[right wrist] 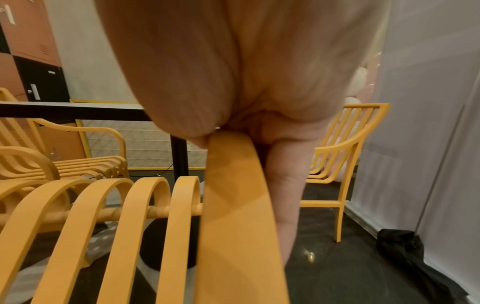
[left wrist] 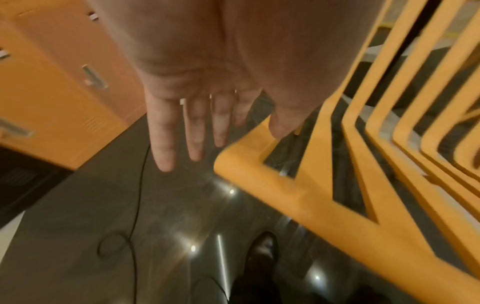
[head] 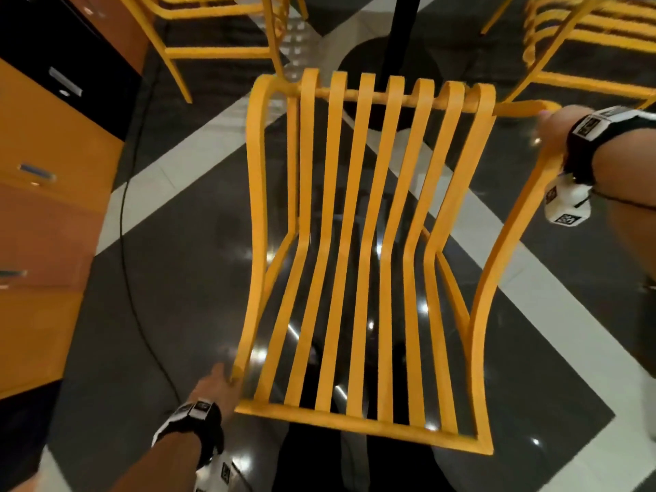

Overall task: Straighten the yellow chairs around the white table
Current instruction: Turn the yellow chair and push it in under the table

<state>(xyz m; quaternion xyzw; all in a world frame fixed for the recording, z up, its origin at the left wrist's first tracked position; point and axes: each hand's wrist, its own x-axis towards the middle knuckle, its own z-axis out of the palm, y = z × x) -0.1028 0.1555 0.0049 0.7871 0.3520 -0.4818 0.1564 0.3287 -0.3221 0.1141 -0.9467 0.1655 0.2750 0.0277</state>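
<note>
A yellow slatted chair (head: 355, 426) fills the middle of the head view, seen from above, its seat front towards the table's black post (head: 404, 30). My left hand (head: 216, 383) is at the left corner of the backrest's top rail. In the left wrist view its fingers (left wrist: 197, 123) are straight and off the frame, with the thumb next to the chair corner (left wrist: 298, 195). My right hand (head: 553, 126) grips the right armrest (right wrist: 233, 205), thumb on one side and fingers on the other. The white tabletop (right wrist: 78, 106) shows just beyond.
Two more yellow chairs stand at the table, one far left (head: 213, 30) and one far right (head: 585, 47). Orange and black lockers (head: 53, 172) line the left. A black cable (head: 127, 243) lies on the dark floor. A black bag (right wrist: 415, 257) sits by a white partition (right wrist: 428, 123).
</note>
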